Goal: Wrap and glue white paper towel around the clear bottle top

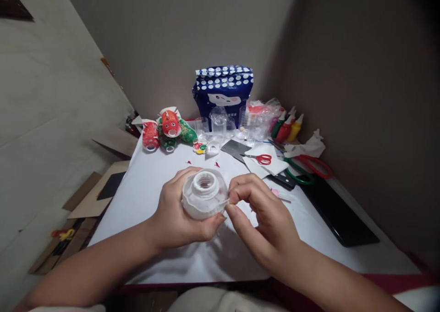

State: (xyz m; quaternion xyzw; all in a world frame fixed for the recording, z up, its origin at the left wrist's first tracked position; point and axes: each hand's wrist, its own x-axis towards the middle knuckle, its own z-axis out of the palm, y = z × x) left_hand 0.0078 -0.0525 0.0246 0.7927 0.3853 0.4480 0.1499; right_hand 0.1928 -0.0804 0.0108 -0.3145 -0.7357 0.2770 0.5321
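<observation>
A whitish translucent bottle [205, 193] with a round open neck faces up toward me above the middle of the table. Thin white material with a ragged edge wraps its shoulder. My left hand [184, 213] is closed around the bottle from the left, thumb along its near side. At the bottle's right edge, my right hand [264, 218] pinches the loose edge of the white material between thumb and fingertips. Beyond the hands, two tiny red pieces lie on the white tabletop [151, 179].
Red and green painted figures [171, 124] stand at the back left. Behind are a blue bag [223, 91], clear cups [219, 121] and paint bottles [285, 127]. Red scissors [263, 159], a knife [282, 181], green-and-red-handled scissors [314, 165] and a black flat object [338, 211] lie to the right.
</observation>
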